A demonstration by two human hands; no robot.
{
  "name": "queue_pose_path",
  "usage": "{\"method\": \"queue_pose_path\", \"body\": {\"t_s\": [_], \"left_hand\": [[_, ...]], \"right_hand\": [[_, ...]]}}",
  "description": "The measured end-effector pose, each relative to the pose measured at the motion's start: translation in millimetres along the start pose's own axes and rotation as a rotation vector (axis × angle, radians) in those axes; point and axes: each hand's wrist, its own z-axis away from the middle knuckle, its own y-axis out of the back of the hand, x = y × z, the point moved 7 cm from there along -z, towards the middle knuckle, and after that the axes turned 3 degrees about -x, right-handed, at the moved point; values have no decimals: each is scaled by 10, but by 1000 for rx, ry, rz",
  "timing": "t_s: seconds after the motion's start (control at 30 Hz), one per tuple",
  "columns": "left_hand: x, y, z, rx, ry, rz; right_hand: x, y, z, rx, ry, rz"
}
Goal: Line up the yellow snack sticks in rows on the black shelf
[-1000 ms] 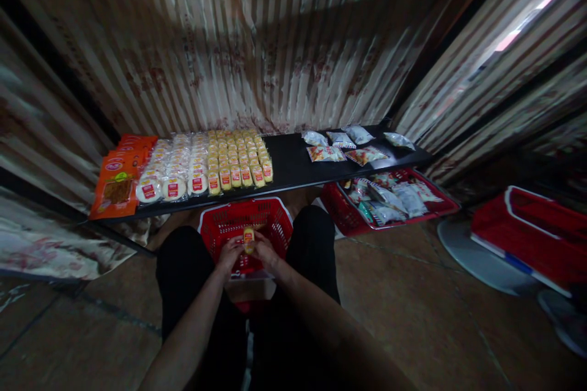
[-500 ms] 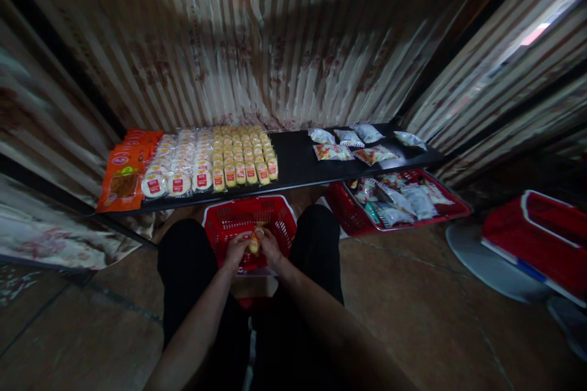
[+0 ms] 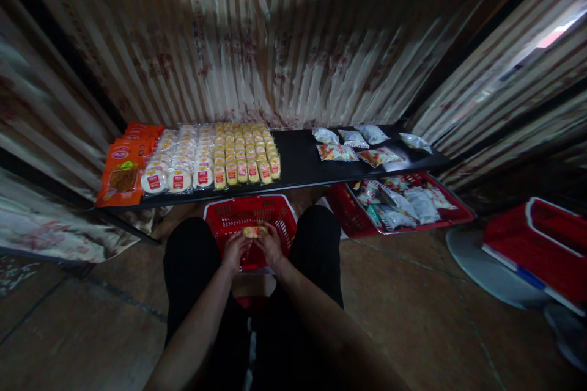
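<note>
Between my two hands lies a small yellow packaged cake (image 3: 254,231), turned sideways. The fingers of my left hand (image 3: 236,248) are closed on its left end, and my right hand (image 3: 270,244) grips its right end. Both hands are over a red plastic basket (image 3: 215,215) between my knees. On the black shelf (image 3: 297,159) in front, rows of similar yellow packaged cakes (image 3: 242,171) stand beside rows of round white packaged cakes (image 3: 180,180). Orange packets (image 3: 121,174) overlap at the shelf's left end.
Several silvery snack bags (image 3: 337,152) lie on the shelf's right part. Below them, a second red basket (image 3: 387,231) holds more bags. Farther right, a red basket (image 3: 532,238) sits on a pale stool-like surface (image 3: 486,275). Pleated curtain cloth (image 3: 284,43) hangs behind the shelf.
The yellow cake has turned from upright to lying sideways between my hands, a little higher in view. The whole view has shifted slightly.
</note>
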Motion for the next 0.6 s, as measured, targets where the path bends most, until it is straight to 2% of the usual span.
{"method": "queue_pose_path", "body": {"t_s": [0.27,0.47,0.6], "left_hand": [[49,132,-117,83,-106,71],[26,199,-151,148,-83,167],[29,179,-137,143,-62,175]], "right_hand": [[-40,-148,62,-162,93,258],[-69,-209,82,-232,194,406],[-48,-231,69,-265,229,464]]}}
